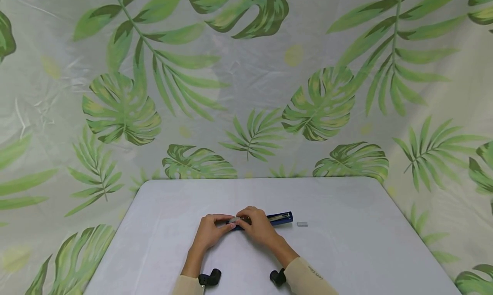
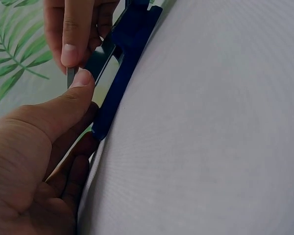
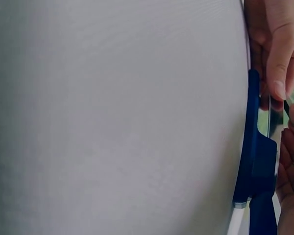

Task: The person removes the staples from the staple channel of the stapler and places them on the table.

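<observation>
A blue stapler point(image 1: 280, 218) lies across the table with its top swung open to the right, the metal magazine point(image 2: 99, 62) exposed. My left hand point(image 1: 209, 231) grips its left end, the thumb against the magazine and the other fingers by the base point(image 2: 118, 90). My right hand point(image 1: 259, 227) is over the stapler's middle, pinching a small grey strip of staples point(image 2: 71, 77) beside the left thumb tip. Fingers cover part of the strip and magazine. Another grey strip of staples point(image 1: 302, 224) lies on the table just right of the stapler.
The white table point(image 1: 346, 252) has its far edge against a leaf-patterned curtain point(image 1: 246, 85). Small black cameras point(image 1: 210, 278) sit at both wrists, below the beige sleeves point(image 1: 308, 278).
</observation>
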A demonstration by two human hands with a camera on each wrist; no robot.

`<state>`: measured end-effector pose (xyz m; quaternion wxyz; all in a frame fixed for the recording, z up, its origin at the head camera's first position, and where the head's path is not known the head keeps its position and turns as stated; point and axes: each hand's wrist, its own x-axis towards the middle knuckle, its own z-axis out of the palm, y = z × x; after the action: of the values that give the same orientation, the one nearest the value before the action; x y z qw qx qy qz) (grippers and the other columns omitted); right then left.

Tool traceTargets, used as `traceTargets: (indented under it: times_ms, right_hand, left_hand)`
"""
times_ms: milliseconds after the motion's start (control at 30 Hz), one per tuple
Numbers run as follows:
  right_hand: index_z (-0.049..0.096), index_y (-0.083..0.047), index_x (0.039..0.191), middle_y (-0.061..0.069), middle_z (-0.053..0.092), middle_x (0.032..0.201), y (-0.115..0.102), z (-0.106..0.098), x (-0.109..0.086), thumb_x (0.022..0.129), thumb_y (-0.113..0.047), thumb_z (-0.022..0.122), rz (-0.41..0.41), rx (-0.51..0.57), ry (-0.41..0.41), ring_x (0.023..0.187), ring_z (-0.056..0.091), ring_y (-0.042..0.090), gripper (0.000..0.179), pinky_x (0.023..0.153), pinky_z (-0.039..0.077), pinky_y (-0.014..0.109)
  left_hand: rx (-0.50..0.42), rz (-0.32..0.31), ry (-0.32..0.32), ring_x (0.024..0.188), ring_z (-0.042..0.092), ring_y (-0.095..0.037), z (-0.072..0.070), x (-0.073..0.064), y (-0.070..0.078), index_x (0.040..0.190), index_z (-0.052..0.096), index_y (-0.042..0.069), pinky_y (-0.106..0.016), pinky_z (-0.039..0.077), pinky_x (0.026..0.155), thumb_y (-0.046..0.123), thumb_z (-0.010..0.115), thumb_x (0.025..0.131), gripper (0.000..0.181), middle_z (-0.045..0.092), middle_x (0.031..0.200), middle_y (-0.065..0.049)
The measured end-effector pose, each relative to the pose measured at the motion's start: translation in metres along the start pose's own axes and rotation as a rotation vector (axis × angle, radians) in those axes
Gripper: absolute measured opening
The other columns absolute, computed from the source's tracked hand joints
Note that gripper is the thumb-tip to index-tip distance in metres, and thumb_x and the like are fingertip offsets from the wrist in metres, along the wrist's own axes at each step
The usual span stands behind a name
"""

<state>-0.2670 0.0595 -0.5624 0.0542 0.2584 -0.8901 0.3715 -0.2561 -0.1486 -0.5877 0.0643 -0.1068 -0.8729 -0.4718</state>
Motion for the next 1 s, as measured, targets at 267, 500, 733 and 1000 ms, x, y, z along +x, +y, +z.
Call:
traceTargets:
  times_ms: [267, 500, 733, 1000]
  right_hand:
    - [0.077, -0.012, 0.112, -0.002, 0.072, 0.102, 0.005, 0.000, -0.002, 0.098, -0.021, 0.072, 0.014, 0.075, 0.029, 0.087, 0.064, 0.006, 0.017, 0.077, 0.058, 0.024]
    - [0.076, -0.012, 0.113, -0.002, 0.072, 0.103, 0.006, -0.003, -0.005, 0.098, -0.022, 0.073, 0.010, 0.086, 0.057, 0.090, 0.066, 0.007, 0.018, 0.080, 0.059, 0.023]
    - [0.077, -0.009, 0.113, -0.001, 0.073, 0.103, 0.006, -0.008, -0.007, 0.098, -0.021, 0.072, 0.004, 0.091, 0.081, 0.095, 0.070, 0.012, 0.020, 0.085, 0.061, 0.030]
    - [0.077, -0.009, 0.113, -0.001, 0.073, 0.104, 0.008, -0.013, -0.011, 0.097, -0.020, 0.073, 0.002, 0.064, 0.111, 0.096, 0.071, 0.013, 0.019, 0.086, 0.061, 0.032]
  left_hand:
    - [-0.013, -0.023, -0.015, 0.115, 0.071, -0.022, 0.000, 0.001, -0.001, 0.107, 0.082, 0.028, -0.050, 0.054, 0.104, 0.038, 0.084, 0.086, 0.024, 0.079, 0.108, 0.007]
    - [-0.012, -0.030, -0.015, 0.114, 0.072, -0.022, 0.000, 0.001, -0.002, 0.107, 0.082, 0.027, -0.049, 0.054, 0.103, 0.037, 0.085, 0.085, 0.024, 0.079, 0.108, 0.006]
    - [0.002, -0.018, -0.013, 0.114, 0.072, -0.022, 0.000, 0.002, -0.001, 0.106, 0.082, 0.029, -0.048, 0.054, 0.103, 0.038, 0.085, 0.085, 0.023, 0.080, 0.106, 0.007]
    - [0.004, -0.019, -0.009, 0.115, 0.072, -0.022, -0.001, 0.000, 0.002, 0.105, 0.082, 0.030, -0.049, 0.054, 0.104, 0.038, 0.085, 0.084, 0.023, 0.080, 0.106, 0.008]
